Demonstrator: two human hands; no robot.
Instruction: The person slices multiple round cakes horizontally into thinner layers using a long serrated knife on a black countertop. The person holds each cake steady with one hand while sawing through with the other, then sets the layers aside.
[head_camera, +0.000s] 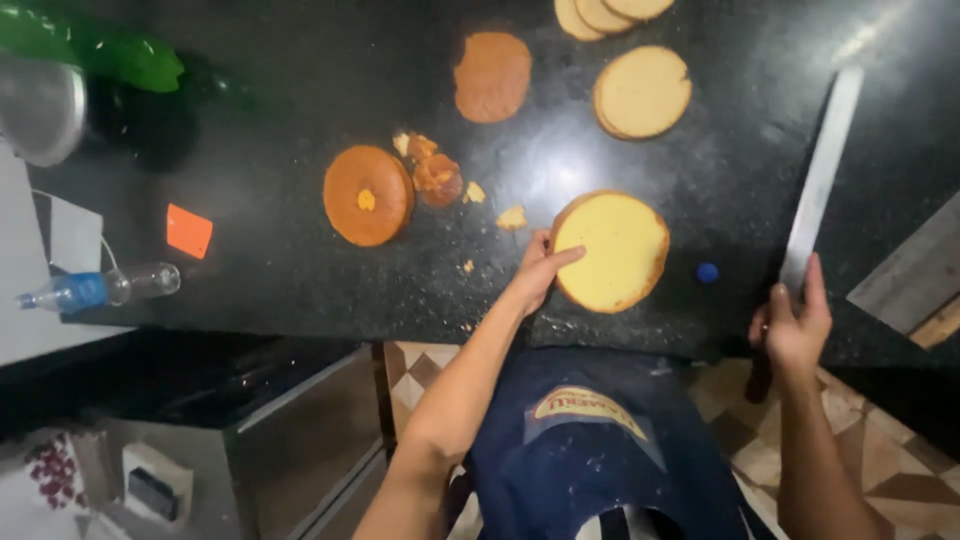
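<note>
Left hand (540, 268) down on the black counter (280, 270), fingers stretched out and lying together, fingertips resting on the near-left edge of the pale yellow cake round (612, 250), thumb tucked at its rim. Cake round flat on the counter, cut face up, brown crust showing along its top-left edge. Right hand (795, 325) off to the right of that round, well apart from it, fist wrapped around the dark handle of a long knife (822, 175); broad silver blade running up and away, lying over the counter. Small blue cap (707, 271) between the round and the knife, just beside the round. Left of the round, a brown-topped cake (367, 195) with a yellow spot in its middle, and between the two a heap of crumbled scraps (435, 172). Beyond the round, a thin brown crust slice (491, 76) and a stack of pale slices (642, 91). Far left of the round: orange scraper (189, 231), clear bottle with blue label (98, 288) on its side. Dark blue apron (590, 440) below the round.
</note>
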